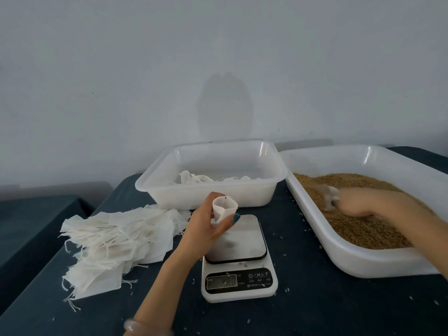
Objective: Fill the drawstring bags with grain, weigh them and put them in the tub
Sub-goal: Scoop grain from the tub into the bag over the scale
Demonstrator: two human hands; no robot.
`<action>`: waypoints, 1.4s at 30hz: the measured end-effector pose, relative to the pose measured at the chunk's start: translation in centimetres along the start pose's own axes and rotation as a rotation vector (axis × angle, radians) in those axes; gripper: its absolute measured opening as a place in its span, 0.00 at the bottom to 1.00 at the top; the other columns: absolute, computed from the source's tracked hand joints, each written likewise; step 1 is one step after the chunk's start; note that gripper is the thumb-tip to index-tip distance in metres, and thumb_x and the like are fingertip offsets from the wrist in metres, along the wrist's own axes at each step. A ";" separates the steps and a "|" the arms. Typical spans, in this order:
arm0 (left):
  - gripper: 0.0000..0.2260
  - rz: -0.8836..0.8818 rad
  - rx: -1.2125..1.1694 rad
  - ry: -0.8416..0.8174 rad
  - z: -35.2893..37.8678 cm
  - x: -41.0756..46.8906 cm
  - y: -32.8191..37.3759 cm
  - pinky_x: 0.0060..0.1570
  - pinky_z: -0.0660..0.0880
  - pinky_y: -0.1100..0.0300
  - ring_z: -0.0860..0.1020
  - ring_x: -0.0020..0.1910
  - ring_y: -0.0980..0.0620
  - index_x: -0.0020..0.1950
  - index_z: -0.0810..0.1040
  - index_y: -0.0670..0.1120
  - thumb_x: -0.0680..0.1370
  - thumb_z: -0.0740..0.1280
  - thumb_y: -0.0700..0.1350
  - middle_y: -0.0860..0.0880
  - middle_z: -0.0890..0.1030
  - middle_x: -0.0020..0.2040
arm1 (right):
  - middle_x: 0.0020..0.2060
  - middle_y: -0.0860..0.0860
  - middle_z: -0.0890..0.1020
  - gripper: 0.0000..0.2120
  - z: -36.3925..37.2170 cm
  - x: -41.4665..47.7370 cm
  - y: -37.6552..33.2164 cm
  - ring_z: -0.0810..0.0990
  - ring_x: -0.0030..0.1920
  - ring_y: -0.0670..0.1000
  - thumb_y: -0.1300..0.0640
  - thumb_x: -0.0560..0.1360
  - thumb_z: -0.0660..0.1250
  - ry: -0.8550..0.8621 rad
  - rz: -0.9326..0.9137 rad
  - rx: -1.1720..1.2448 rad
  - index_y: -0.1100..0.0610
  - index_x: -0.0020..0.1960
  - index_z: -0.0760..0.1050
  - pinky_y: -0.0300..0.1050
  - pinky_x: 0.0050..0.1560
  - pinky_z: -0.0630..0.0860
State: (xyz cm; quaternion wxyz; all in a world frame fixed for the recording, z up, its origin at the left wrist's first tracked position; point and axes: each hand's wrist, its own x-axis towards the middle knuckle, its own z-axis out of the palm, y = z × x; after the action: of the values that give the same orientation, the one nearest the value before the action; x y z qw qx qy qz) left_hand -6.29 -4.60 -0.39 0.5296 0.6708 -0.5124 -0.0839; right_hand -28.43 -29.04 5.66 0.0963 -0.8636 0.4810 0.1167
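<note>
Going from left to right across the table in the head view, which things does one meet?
A pile of empty bags → scale → tub of grain, with the right hand in it.

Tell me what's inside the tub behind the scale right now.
A few white drawstring bags lie in the tub, along its near side. Its translucent front wall hides their lower parts, so the count is unclear.
</note>
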 end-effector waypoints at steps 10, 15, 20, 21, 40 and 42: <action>0.20 -0.021 -0.003 -0.003 0.1 -0.1 0.0 0.38 0.75 0.62 0.76 0.40 0.57 0.53 0.72 0.57 0.69 0.70 0.66 0.58 0.79 0.44 | 0.22 0.47 0.76 0.17 -1.0 1.0 3.0 0.71 0.21 0.45 0.48 0.82 0.60 0.009 0.067 0.373 0.60 0.43 0.75 0.36 0.24 0.69; 0.18 -0.031 0.002 -0.007 0.2 -0.1 0.0 0.41 0.76 0.57 0.77 0.41 0.52 0.53 0.73 0.57 0.69 0.71 0.64 0.56 0.79 0.44 | 0.25 0.52 0.74 0.12 -0.8 1.3 3.9 0.70 0.25 0.50 0.55 0.82 0.61 -0.016 0.080 0.773 0.64 0.46 0.73 0.42 0.27 0.67; 0.17 -0.044 0.013 -0.011 0.2 -0.1 0.0 0.40 0.75 0.59 0.77 0.41 0.55 0.53 0.73 0.57 0.69 0.71 0.62 0.57 0.79 0.44 | 0.33 0.55 0.76 0.15 -1.2 0.5 3.8 0.72 0.33 0.53 0.54 0.83 0.58 0.143 -0.028 0.601 0.61 0.44 0.75 0.45 0.35 0.67; 0.16 -0.048 0.021 -0.009 0.1 -0.1 0.0 0.40 0.75 0.60 0.77 0.41 0.55 0.53 0.73 0.57 0.70 0.71 0.61 0.57 0.79 0.44 | 0.36 0.56 0.78 0.13 -1.3 0.2 3.7 0.73 0.36 0.54 0.55 0.83 0.59 0.170 -0.077 0.564 0.60 0.44 0.75 0.46 0.38 0.67; 0.08 0.005 0.241 0.059 -1.0 -0.3 1.1 0.34 0.67 0.70 0.74 0.36 0.62 0.51 0.72 0.58 0.76 0.69 0.47 0.66 0.77 0.38 | 0.50 0.32 0.74 0.13 -1.8 -4.6 -4.2 0.71 0.56 0.42 0.53 0.82 0.59 0.425 -0.712 0.193 0.40 0.63 0.72 0.45 0.58 0.69; 0.09 0.009 0.238 0.062 -1.1 -0.3 1.3 0.35 0.69 0.70 0.75 0.37 0.62 0.49 0.72 0.58 0.76 0.69 0.46 0.65 0.78 0.39 | 0.46 0.29 0.71 0.13 -2.0 -4.3 -4.1 0.69 0.53 0.40 0.53 0.82 0.60 0.477 -0.712 0.127 0.40 0.63 0.72 0.44 0.56 0.65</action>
State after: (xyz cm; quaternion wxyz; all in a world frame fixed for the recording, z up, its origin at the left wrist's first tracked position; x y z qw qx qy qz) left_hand -6.51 -3.57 0.92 0.4624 0.7287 -0.5051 0.0008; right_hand -26.90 -24.04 9.05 0.0694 -0.9708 0.1679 -0.1565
